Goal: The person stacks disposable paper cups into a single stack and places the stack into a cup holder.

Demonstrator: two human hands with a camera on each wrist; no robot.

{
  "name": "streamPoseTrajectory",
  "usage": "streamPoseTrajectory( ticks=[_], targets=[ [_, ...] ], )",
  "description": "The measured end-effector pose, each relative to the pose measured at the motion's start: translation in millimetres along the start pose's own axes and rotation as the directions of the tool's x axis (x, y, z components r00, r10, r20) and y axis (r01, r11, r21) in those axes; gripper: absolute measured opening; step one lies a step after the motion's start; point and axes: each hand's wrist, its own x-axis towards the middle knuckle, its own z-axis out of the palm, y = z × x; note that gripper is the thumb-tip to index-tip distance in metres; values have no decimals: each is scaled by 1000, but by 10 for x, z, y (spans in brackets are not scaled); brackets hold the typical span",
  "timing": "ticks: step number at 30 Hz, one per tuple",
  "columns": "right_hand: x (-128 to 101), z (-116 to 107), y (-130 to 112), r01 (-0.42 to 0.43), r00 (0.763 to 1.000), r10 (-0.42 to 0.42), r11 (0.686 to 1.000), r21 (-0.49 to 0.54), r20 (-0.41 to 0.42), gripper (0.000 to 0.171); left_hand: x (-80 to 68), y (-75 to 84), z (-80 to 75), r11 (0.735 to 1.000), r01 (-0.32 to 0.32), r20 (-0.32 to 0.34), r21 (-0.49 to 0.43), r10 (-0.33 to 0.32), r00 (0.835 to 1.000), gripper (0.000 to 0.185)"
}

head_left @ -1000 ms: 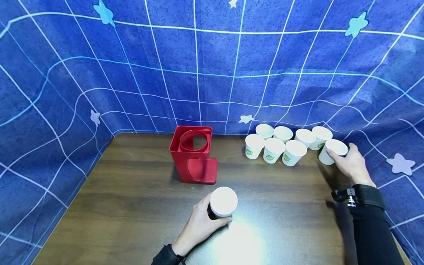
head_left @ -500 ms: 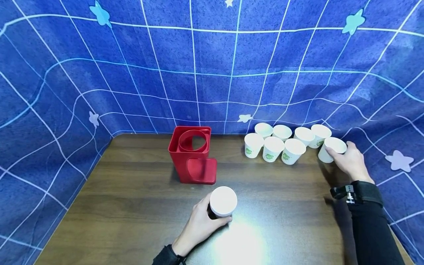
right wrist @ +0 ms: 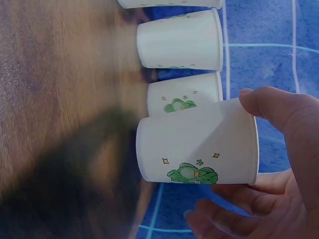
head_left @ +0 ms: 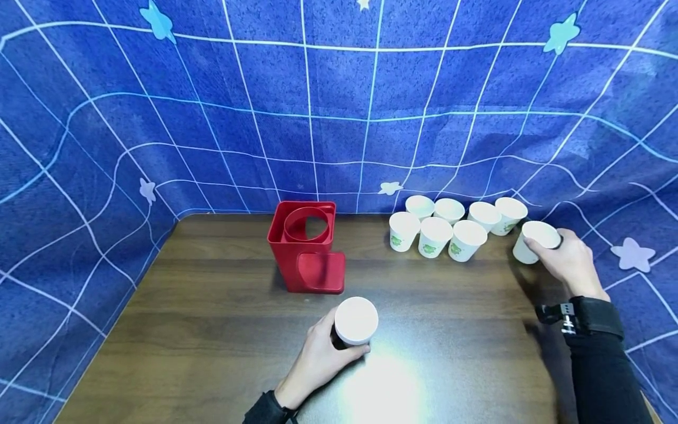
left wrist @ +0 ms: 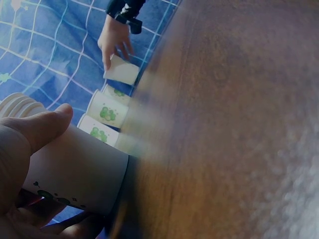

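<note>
Left hand (head_left: pixel 316 360) wrapped around stack of white paper cups (head_left: pixel 356 321) steadied on dark wooden surface (head_left: pixel 212 330); right hand (head_left: pixel 568 262) gripping single white frog-printed paper cup (head_left: pixel 535 241), separating from group.

A dark brown wood-grain tabletop (head_left: pixel 212 330) fills the lower half of the head view, its far edge running straight across and its left edge angling toward the viewer. A bright patch of overhead light glares on the polished wood (head_left: pixel 389 383) near the front edge. Behind and on both sides of the tabletop hangs a deep blue fabric backdrop (head_left: pixel 339 118) printed with a grid of thin white and pale blue lines. Small pale star shapes are scattered over the cloth, among them a light blue star (head_left: pixel 159 20) high on the left and a lilac star (head_left: pixel 632 254) low on the right. The fabric curves around the tabletop like a tent wall.
</note>
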Motion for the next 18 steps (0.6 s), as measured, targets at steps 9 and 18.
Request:
streamPoseTrajectory(
  ticks=[9,18],
  targets=[
    [-268,-242,-66,18,997,-18,1000,3,-77,70,-1,6,2,1000,26,18,-9,-26,1000,80],
    [-487,-463,-429,69,986,-68,998,1,-154,69,6,8,4,1000,21,5,-19,-21,1000,81]
  ],
)
